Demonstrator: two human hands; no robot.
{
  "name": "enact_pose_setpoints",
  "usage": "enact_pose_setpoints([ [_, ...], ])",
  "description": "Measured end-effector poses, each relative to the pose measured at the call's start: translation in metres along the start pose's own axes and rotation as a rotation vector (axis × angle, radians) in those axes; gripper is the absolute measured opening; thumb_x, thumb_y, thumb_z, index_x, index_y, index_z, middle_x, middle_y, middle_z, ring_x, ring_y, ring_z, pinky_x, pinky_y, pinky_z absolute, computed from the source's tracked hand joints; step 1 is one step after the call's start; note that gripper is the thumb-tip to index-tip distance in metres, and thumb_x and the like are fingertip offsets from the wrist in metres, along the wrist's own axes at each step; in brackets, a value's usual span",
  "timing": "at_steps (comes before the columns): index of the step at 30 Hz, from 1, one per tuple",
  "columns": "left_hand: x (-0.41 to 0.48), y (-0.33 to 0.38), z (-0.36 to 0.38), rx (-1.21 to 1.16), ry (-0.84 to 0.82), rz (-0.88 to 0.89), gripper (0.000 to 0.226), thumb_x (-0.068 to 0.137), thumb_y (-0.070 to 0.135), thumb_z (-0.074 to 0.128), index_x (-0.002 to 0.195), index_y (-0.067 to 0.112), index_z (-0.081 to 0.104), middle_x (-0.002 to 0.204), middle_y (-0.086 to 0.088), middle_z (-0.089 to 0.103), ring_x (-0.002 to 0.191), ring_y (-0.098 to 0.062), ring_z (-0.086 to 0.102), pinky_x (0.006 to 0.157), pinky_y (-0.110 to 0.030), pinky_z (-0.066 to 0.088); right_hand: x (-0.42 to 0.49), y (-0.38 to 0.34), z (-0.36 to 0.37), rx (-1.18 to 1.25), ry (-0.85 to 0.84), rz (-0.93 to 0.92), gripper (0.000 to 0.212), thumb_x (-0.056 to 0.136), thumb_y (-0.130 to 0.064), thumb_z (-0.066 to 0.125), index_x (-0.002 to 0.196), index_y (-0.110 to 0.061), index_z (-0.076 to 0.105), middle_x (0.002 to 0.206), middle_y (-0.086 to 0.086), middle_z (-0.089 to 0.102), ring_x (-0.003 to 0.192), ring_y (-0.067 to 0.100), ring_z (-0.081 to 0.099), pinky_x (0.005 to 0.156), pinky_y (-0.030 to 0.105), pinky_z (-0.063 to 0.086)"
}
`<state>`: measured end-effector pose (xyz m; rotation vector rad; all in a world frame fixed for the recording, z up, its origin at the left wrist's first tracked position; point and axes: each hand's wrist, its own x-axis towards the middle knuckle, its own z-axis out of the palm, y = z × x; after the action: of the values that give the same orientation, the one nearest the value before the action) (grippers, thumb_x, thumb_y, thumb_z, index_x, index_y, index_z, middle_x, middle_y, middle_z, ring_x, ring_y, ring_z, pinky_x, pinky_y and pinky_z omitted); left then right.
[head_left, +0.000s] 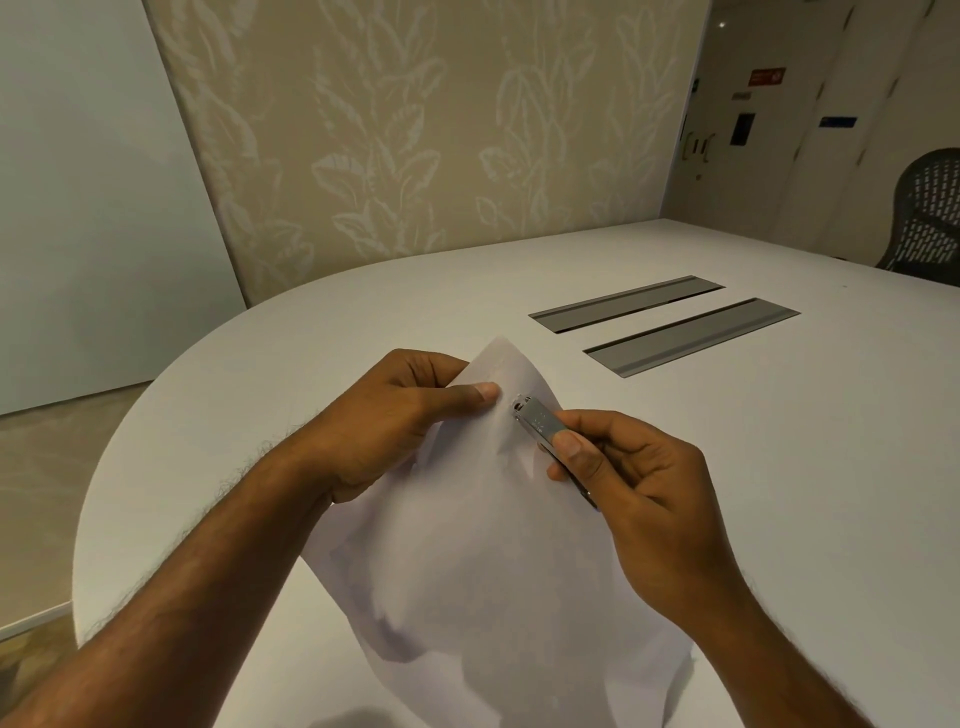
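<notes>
A thin white sheet of paper (488, 561) is held up above the white table (727, 467), curving toward me. My left hand (395, 421) pinches its upper corner, thumb on the near face and fingers behind it. My right hand (639, 478) grips a small silver metal clipper (540, 423) between thumb and fingers. The clipper's jaws sit at the paper's right edge, just right of my left thumb. Whether the jaws bite the paper cannot be told.
Two grey recessed cable slots (626, 304) (691, 335) lie in the table beyond my hands. A dark mesh chair (930, 213) stands at the far right. A leaf-patterned wall panel (415, 130) rises behind the table's rounded far-left edge.
</notes>
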<state>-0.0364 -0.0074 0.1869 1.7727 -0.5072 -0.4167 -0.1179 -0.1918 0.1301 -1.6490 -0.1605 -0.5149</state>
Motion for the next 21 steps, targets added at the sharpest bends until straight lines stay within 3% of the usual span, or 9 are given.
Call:
enact_pose_setpoints([
  [4, -0.0013, -0.0007, -0.0003, 0.003, -0.013, 0.005, 0.034, 0.079, 0.034, 0.063, 0.093, 0.007, 0.078, 0.097, -0.017, 0.077, 0.080, -0.032, 0.073, 0.082, -0.044, 0.058, -0.0007, 0.0003, 0.0002, 0.003, 0.015, -0.011, 0.022, 0.073, -0.040, 0.059, 0.091, -0.032, 0.068, 0.082, -0.008, 0.074, 0.078, 0.013, 0.070, 0.069, 0.017, 0.056],
  [13, 0.0001, -0.0007, 0.0006, -0.015, -0.036, -0.007, 0.033, 0.081, 0.032, 0.064, 0.092, 0.005, 0.078, 0.094, -0.018, 0.078, 0.078, -0.031, 0.073, 0.081, -0.044, 0.058, 0.0013, -0.0003, 0.0023, -0.005, 0.021, -0.018, 0.022, 0.076, -0.033, 0.059, 0.095, -0.027, 0.068, 0.086, -0.005, 0.073, 0.078, 0.012, 0.070, 0.072, 0.018, 0.057],
  [21, 0.0007, 0.0027, 0.0026, 0.042, -0.013, -0.014, 0.042, 0.076, 0.039, 0.066, 0.093, 0.003, 0.078, 0.094, -0.019, 0.077, 0.080, -0.037, 0.073, 0.081, -0.048, 0.059, 0.0043, 0.0023, 0.0025, -0.167, 0.026, -0.162, 0.026, 0.087, -0.042, 0.058, 0.102, -0.023, 0.067, 0.087, -0.011, 0.071, 0.090, 0.012, 0.068, 0.073, 0.012, 0.053],
])
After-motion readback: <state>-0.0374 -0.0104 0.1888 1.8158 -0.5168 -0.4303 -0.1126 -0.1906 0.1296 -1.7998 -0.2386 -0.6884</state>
